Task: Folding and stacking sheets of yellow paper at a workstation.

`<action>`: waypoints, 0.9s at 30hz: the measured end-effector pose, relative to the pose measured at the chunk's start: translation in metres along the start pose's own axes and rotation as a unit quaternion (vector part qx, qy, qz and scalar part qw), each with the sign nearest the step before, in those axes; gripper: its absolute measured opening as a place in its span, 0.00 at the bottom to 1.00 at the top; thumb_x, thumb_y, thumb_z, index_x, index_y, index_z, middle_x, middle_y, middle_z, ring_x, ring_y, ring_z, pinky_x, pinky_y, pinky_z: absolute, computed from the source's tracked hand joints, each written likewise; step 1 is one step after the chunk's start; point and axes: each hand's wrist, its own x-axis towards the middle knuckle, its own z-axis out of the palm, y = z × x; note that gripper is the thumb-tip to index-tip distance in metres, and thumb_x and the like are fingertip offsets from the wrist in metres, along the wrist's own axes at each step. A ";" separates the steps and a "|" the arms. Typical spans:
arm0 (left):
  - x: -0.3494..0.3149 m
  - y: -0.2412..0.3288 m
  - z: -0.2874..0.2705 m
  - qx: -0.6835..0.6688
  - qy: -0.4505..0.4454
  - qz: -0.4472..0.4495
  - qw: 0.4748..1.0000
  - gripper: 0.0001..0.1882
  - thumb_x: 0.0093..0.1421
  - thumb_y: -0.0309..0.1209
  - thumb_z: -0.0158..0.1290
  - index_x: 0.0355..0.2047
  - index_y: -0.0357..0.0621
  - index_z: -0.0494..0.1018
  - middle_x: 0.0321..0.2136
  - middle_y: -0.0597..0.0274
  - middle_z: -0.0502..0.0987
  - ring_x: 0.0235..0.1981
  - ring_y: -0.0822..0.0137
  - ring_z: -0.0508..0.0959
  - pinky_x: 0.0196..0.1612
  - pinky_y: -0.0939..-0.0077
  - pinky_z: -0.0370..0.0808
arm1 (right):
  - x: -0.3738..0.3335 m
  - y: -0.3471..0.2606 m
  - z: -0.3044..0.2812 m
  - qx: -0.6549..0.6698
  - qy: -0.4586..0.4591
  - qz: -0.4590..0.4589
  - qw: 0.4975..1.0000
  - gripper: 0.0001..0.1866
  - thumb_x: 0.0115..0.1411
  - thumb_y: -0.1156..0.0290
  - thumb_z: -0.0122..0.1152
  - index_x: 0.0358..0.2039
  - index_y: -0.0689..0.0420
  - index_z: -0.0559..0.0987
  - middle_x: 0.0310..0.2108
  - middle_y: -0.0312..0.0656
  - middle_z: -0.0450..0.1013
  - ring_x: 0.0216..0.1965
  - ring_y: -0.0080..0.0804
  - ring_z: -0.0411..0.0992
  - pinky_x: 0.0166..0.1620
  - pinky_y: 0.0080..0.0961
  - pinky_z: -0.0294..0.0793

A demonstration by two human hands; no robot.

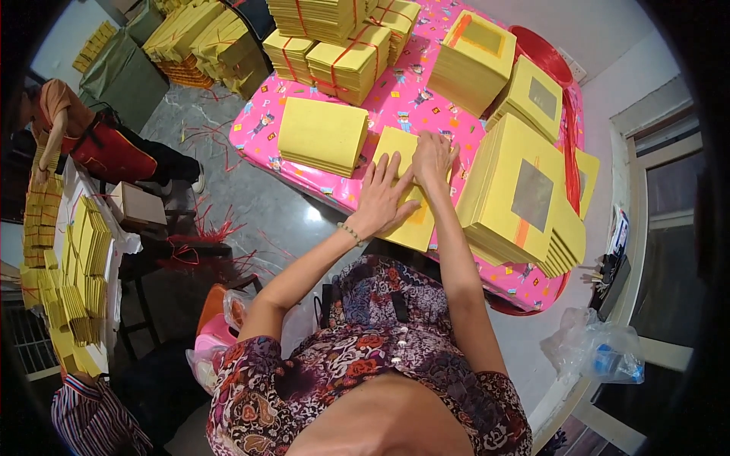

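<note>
A yellow paper piece (414, 234) lies on the pink patterned table cover in front of me, with an orange patch partly visible beneath my hands. My left hand (384, 197) rests flat on it, fingers spread, a beaded bracelet at the wrist. Just beyond and to the right, my right hand (432, 159) bends its fingers close together over the paper's upper right part; its fingertips are partly hidden. A folded yellow paper stack (323, 133) sits left of my hands. To their right stands a tall stack of yellow paper (506, 186) with a grey rectangle on top.
Red-tied yellow bundles (346, 64) are piled at the table's far side. More yellow stacks (471, 57) and a red round tray (541, 55) stand far right, with red strands (570, 163) hanging nearby. Another person (84, 137) works at a table on the left.
</note>
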 end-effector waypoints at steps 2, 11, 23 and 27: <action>0.001 0.000 0.001 -0.004 0.001 -0.001 1.000 0.37 0.59 0.57 0.46 0.64 0.51 0.58 0.64 0.44 0.53 0.65 0.44 0.51 0.66 0.48 0.45 | 0.002 -0.001 0.000 0.009 -0.027 0.015 0.999 0.15 0.64 0.69 0.45 0.48 0.54 0.76 0.48 0.48 0.72 0.55 0.48 0.64 0.62 0.62 0.45; 0.002 0.001 0.000 -0.017 -0.004 -0.010 1.000 0.36 0.60 0.57 0.45 0.63 0.50 0.59 0.63 0.45 0.55 0.65 0.44 0.52 0.66 0.48 0.45 | 0.000 0.000 0.007 0.023 0.013 0.009 1.000 0.13 0.63 0.69 0.48 0.45 0.53 0.78 0.43 0.47 0.73 0.51 0.47 0.67 0.60 0.61 0.48; 0.001 -0.001 -0.005 -0.035 -0.028 -0.006 0.999 0.40 0.60 0.57 0.44 0.63 0.41 0.57 0.62 0.46 0.58 0.64 0.44 0.53 0.66 0.48 0.45 | 0.000 -0.004 0.009 0.021 0.042 0.019 0.999 0.13 0.60 0.71 0.48 0.41 0.54 0.80 0.39 0.46 0.74 0.49 0.44 0.67 0.60 0.53 0.49; 0.000 -0.002 -0.006 -0.023 -0.033 0.010 0.999 0.39 0.60 0.57 0.45 0.62 0.40 0.58 0.62 0.46 0.58 0.64 0.44 0.53 0.66 0.48 0.47 | 0.000 -0.002 0.011 0.018 0.044 0.019 0.999 0.13 0.59 0.72 0.48 0.41 0.54 0.80 0.39 0.45 0.74 0.49 0.44 0.67 0.60 0.52 0.49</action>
